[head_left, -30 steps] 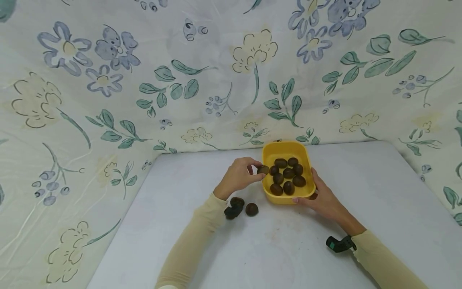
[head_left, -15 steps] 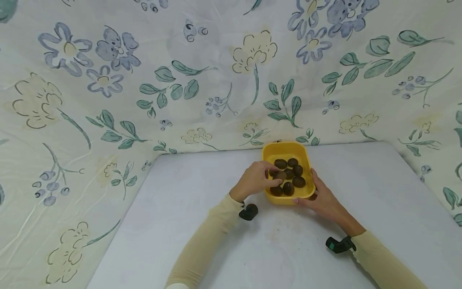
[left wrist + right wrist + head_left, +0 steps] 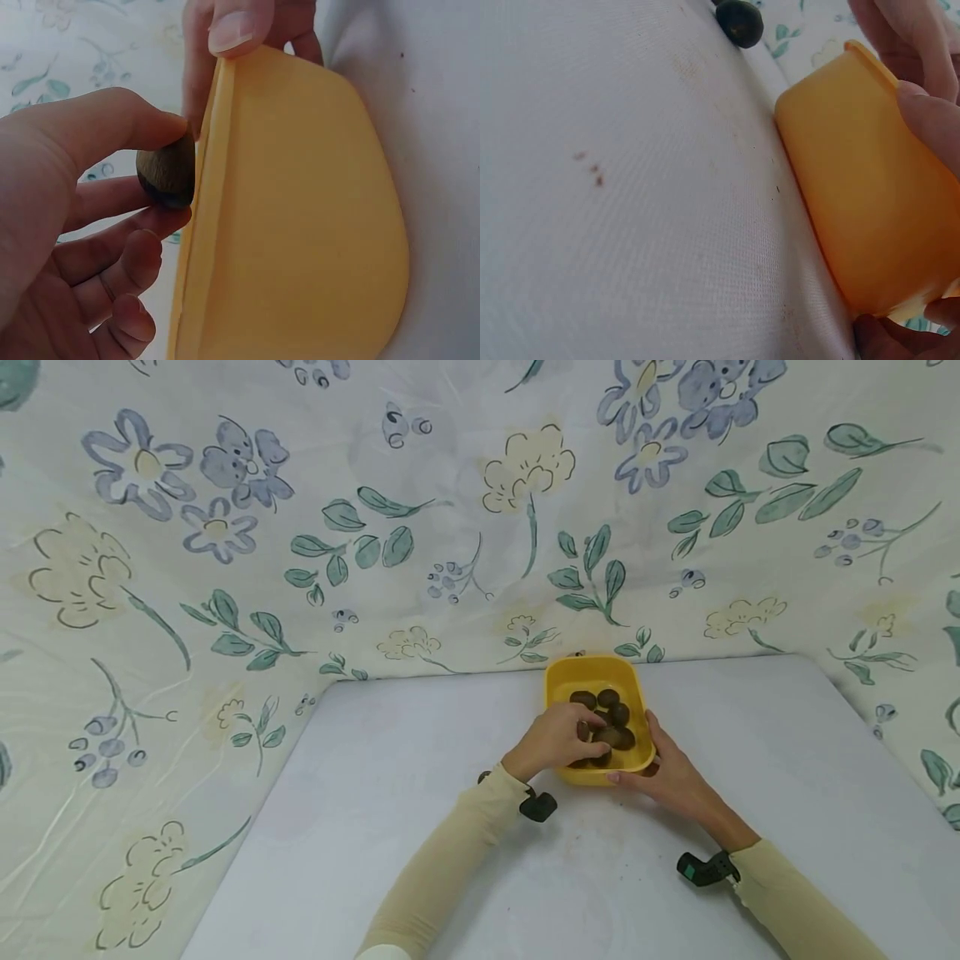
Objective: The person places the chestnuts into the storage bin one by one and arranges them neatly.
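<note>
In the head view, a yellow plastic container (image 3: 597, 671) stands toward the back of the table, with several dark brown chestnuts (image 3: 608, 697) inside. My left hand (image 3: 553, 739) reaches over its left rim and pinches one chestnut (image 3: 166, 169) between thumb and fingertips, low among the others. In the left wrist view that chestnut shows a paler rough patch above a dark glossy side. My right hand (image 3: 678, 774) grips the container's front right corner, thumb at the rim and fingers (image 3: 885, 341) against the wall. The left hand hides part of the contents.
A loose chestnut (image 3: 483, 776) on the white table (image 3: 315, 827) peeks out behind the left sleeve (image 3: 457, 852). Dark wrist cameras hang at both wrists. A flower-print cloth (image 3: 480, 485) rises behind the table's back edge.
My left hand has carried its chestnut rightward, from the container's left rim into the middle of the container. The left forearm now covers most of the loose chestnuts. My right hand keeps its place.
</note>
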Tool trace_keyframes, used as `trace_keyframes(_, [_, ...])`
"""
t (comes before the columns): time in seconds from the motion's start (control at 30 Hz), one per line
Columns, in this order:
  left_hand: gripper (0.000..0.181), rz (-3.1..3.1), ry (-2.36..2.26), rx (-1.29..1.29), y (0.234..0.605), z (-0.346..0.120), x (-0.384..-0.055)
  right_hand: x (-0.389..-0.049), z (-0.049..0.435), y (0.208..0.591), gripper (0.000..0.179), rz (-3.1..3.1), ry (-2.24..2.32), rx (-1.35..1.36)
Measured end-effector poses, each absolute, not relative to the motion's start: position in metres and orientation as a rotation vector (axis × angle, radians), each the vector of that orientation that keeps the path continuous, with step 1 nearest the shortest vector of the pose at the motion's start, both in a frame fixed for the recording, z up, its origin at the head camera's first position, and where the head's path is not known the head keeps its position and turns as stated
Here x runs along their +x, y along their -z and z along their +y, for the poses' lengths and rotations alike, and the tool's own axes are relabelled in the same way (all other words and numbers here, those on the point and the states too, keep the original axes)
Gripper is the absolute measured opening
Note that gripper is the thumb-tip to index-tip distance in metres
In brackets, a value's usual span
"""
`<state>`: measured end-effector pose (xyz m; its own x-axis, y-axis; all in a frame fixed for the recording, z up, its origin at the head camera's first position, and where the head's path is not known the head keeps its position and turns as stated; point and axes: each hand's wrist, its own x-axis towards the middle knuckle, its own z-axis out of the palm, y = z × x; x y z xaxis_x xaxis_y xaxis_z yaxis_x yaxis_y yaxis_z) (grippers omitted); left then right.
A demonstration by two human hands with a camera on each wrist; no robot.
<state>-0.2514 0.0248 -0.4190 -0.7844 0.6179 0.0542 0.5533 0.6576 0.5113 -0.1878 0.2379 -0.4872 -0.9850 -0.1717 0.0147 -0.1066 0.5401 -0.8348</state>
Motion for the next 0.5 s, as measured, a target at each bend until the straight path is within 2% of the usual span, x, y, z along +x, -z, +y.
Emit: trace_keyframes(0.5, [0.032, 2.697, -0.629, 1.052, 0.43, 0.046, -0.254, -0.188, 0.238, 0.487, 0.126, 2.719, 1.423, -0.238])
